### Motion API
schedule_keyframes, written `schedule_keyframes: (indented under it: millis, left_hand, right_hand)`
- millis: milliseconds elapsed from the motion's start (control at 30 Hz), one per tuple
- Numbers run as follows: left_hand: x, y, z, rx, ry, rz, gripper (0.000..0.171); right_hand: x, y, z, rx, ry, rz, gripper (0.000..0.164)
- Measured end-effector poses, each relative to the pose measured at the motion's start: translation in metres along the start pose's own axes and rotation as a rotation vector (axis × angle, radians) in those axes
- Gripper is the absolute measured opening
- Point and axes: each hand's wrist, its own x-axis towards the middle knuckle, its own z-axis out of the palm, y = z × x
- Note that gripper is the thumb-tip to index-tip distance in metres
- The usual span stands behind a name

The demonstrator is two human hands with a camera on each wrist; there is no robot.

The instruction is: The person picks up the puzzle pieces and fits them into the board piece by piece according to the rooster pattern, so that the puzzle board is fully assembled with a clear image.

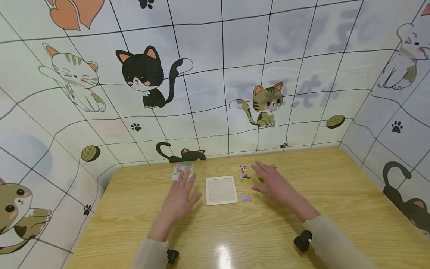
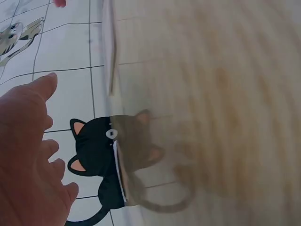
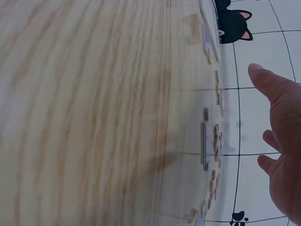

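Observation:
My left hand [image 1: 178,200], fingers spread and straight, is over the table just in front of a small picture card [image 1: 177,172] and overlaps its lower edge in the head view. A square white-rimmed puzzle tray [image 1: 221,204] lies between the hands, its inside bare. To its right, several colourful jigsaw pieces [image 1: 245,178] lie in loose rows, with a purple piece [image 1: 246,197] nearest me. Above these pieces my right hand [image 1: 273,184] hovers with loosely extended fingers, hiding some of them. In the right wrist view the pieces [image 3: 204,143] appear edge-on, apart from the hand [image 3: 287,127].
The wooden table [image 1: 215,231] ends at a back wall [image 1: 208,93] printed with cartoon cats and a grid, with side walls left and right. Black wrist cameras [image 1: 303,241] sit at both cuffs.

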Motion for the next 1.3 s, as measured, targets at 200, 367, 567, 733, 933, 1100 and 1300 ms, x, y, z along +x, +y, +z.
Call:
schedule_keyframes:
  millis: [200,367,567,733,933,1100,1300]
  left_hand:
    - [-0.004,-0.003,0.01,-0.055,-0.084,-0.007,0.07]
    - [0.0,-0.005,0.014,-0.051,-0.126,0.012,0.07]
    - [0.004,-0.002,0.018,-0.098,-0.184,0.017,0.072]
    - [0.004,0.001,0.022,-0.164,-0.207,0.002,0.07]
    - [0.004,0.002,0.025,-0.201,-0.228,-0.007,0.069]
    - [0.004,0.002,0.028,-0.209,-0.226,0.0,0.069]
    - [0.004,0.0,0.032,-0.216,-0.232,-0.001,0.069]
  right_hand:
    - [0.019,0.0,0.014,0.118,-0.024,0.068,0.067]
    - [0.038,0.009,0.021,0.2,-0.044,0.156,0.06]
    - [0.056,0.014,0.026,0.309,-0.052,0.208,0.058]
    - [0.066,0.019,0.031,0.305,-0.052,0.236,0.055]
    - [0.073,0.025,0.032,0.367,-0.047,0.271,0.052]
    - [0.076,0.032,0.031,0.442,-0.04,0.268,0.048]
    - [0.076,0.042,0.033,0.455,-0.057,0.253,0.042]
